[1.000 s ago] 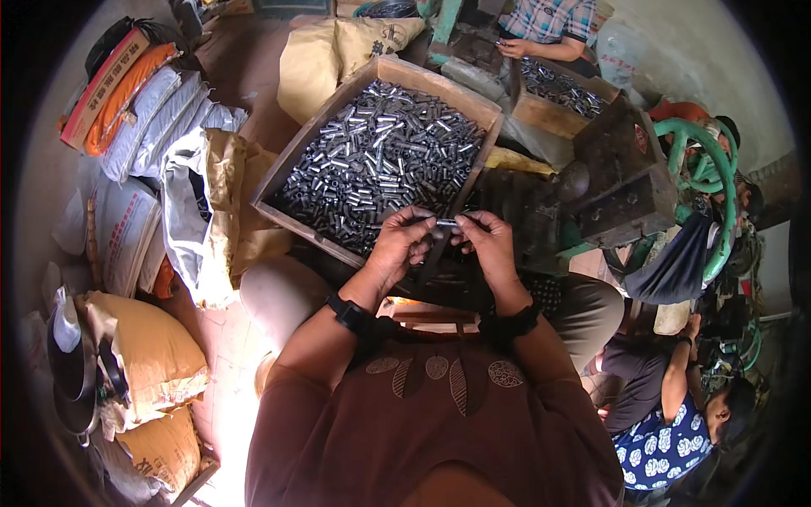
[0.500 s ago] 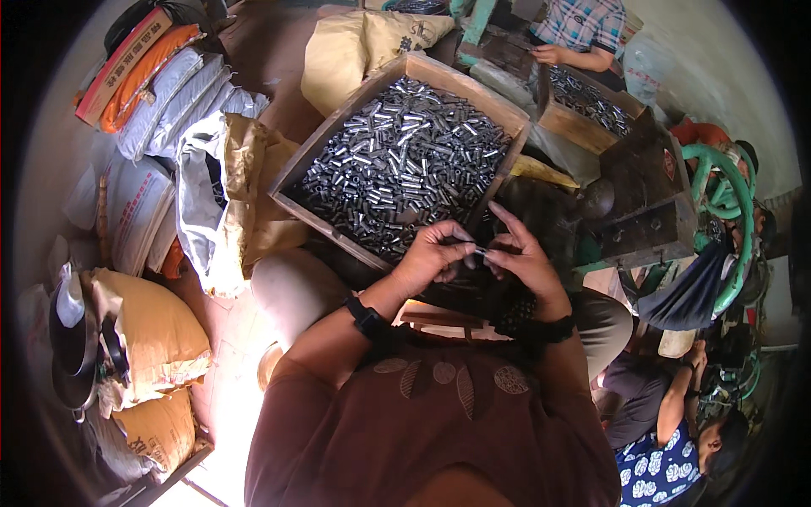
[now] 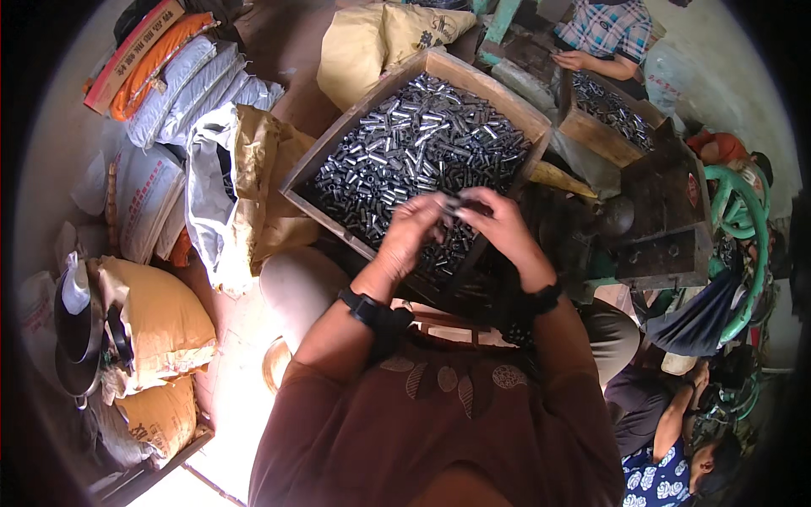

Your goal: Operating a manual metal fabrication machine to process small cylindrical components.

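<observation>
Left hand: the left hand (image 3: 414, 230) has thumb and fingers drawn together at the tips, pinching one end of the piece; the palm hangs over the near side of the box.
Right hand: the right hand (image 3: 500, 224) meets it from the other side, forefinger curved and thumb below, pinching the opposite end (motion blurs the tips, so the exact grip is hard to read).
Piece: one small metal piece (image 3: 453, 204), dark, held up between the two sets of fingertips, above the heap and toward the box's near right.
Heap: a heap of metal pieces (image 3: 422, 127), short, tube-like, some shiny, some dull, lying every which way.
Box: a wooden box (image 3: 492, 84), set cornerwise before the person's knees, its floor mostly hidden under the heap.
Progress: one piece is in work; a great many lie loose in the box. I can't tell handled ones from unhandled, so how much is done stays unclear; by eye, plenty remains.
Neighbours: a co-worker in a plaid shirt (image 3: 610, 34) sits beyond, by a smaller box (image 3: 596, 139) of like pieces; another, in a flowered shirt (image 3: 657, 477), is at lower right.
Surroundings: yellow sack (image 3: 165, 308) at left, green wheel (image 3: 754, 291) at right.
</observation>
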Motion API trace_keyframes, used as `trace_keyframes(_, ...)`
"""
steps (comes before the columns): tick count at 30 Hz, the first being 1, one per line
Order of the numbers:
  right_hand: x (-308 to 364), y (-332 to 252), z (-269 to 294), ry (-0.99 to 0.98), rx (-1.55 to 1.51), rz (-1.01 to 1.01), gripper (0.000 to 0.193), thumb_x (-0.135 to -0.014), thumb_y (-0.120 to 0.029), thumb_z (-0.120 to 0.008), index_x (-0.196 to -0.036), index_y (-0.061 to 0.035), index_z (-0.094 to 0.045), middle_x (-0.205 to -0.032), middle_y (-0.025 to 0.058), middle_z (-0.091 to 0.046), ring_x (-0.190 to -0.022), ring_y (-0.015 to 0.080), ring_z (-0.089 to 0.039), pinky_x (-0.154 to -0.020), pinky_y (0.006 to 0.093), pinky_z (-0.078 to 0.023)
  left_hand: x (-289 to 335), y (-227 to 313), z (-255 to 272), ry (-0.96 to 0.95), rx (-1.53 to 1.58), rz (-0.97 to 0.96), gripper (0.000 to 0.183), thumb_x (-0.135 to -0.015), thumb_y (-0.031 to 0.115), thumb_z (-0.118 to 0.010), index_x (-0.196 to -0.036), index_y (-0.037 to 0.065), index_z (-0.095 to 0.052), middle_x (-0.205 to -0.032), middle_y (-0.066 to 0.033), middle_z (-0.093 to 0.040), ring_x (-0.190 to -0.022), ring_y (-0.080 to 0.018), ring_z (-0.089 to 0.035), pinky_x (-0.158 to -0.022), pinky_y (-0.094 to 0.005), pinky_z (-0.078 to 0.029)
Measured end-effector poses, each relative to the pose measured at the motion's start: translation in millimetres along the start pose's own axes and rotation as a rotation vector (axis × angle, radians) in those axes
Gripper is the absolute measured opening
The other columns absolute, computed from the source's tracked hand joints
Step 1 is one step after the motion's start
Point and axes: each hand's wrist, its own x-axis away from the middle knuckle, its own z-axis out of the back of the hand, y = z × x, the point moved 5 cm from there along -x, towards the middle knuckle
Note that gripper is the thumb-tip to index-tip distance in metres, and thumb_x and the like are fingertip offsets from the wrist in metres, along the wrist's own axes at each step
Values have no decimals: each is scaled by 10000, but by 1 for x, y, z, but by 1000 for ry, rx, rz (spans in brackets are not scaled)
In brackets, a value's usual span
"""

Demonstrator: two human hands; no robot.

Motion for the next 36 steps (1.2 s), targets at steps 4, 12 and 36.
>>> trace_keyframes(4, -31, -7, -38, -8, 904, 205, 133, -753, -136, -592, -850, -44, -596, -876, 104, -598, -830, 248, -587, -676, 340, -480, -20, 8, 46, 225, -65, -17, 148, -856, 189, -508, -889, 49, -541, -840, -69, -594, -696, -184, -601, -523, -298, -497)
trace_keyframes(12, -42, 25, -56, -41, 1171, 320, 129, -736, -68, -508, -832, -24, -581, -874, 126, -589, -852, 275, -582, -699, 356, -489, -27, -3, 27, 295, -1807, -106, 121, -716, 83, -551, -833, 51, -552, -849, -182, -585, -749, -335, -614, -639, -407, -505)
trace_keyframes(36, 191, 17, 99, 552, -162, -163, 154, -790, -141, -645, -887, -22, -658, -658, -22, -583, -564, 24, -482, -493, 183, -387, 53, -79, -130, -116, 15, 480, 142, -803, 101, -622, -917, 45, -556, -714, -21, -536, -463, -35, -363, -358, -146, -232)
